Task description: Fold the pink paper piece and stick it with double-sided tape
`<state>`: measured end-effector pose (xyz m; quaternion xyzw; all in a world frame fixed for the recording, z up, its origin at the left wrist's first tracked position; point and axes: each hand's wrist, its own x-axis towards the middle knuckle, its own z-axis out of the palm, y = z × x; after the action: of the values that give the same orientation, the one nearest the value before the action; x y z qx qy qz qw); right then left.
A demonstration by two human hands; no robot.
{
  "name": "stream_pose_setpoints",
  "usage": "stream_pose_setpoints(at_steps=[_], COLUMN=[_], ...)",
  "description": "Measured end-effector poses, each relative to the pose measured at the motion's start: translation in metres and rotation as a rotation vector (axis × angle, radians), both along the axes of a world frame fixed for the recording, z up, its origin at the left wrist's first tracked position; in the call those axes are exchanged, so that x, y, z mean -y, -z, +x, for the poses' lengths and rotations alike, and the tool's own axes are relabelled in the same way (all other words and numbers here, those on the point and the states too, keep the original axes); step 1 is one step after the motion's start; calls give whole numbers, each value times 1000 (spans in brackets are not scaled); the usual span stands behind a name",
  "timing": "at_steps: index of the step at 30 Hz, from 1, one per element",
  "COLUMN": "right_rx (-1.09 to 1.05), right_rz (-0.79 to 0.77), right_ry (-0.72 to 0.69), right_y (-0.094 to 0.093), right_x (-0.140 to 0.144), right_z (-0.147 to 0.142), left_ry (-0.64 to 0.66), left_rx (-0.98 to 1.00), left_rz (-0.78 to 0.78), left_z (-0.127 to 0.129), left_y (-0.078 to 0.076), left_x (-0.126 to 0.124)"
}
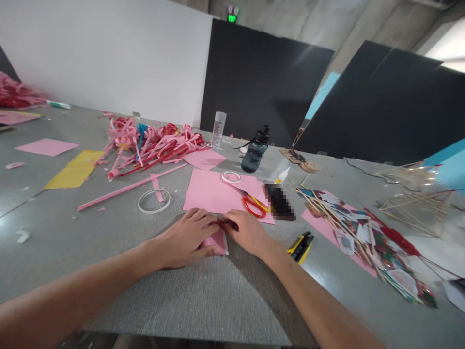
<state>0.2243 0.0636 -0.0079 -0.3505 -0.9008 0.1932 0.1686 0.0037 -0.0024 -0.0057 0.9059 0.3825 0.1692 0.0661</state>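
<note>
My left hand (189, 237) lies flat over a small folded pink paper piece (217, 243) on the grey table (203, 295), pressing it down. My right hand (248, 233) pinches the same piece at its top edge, fingertips meeting the left hand's. Most of the piece is hidden under the hands. Just beyond them lies a larger pink paper sheet (212, 194) with red-handled scissors (252, 203) on it.
A tape ring (154, 200) and a smaller one (231, 177) lie nearby. A pile of pink and red paper strips (152, 140), a dark bottle (255, 151), a glue bottle (282, 175), a yellow-black cutter (301, 246) and wooden sticks with printed cutouts (363, 232) surround the hands.
</note>
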Motion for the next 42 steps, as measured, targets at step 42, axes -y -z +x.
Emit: stream_pose_setpoints(at_steps=[42], right_rx=[19], right_rz=[5], right_ry=[12], right_y=[0], right_x=[1], right_z=[0], left_ry=[15], left_rx=[17], left_rz=[10], left_z=[-1], left_y=[-1], left_x=[-1])
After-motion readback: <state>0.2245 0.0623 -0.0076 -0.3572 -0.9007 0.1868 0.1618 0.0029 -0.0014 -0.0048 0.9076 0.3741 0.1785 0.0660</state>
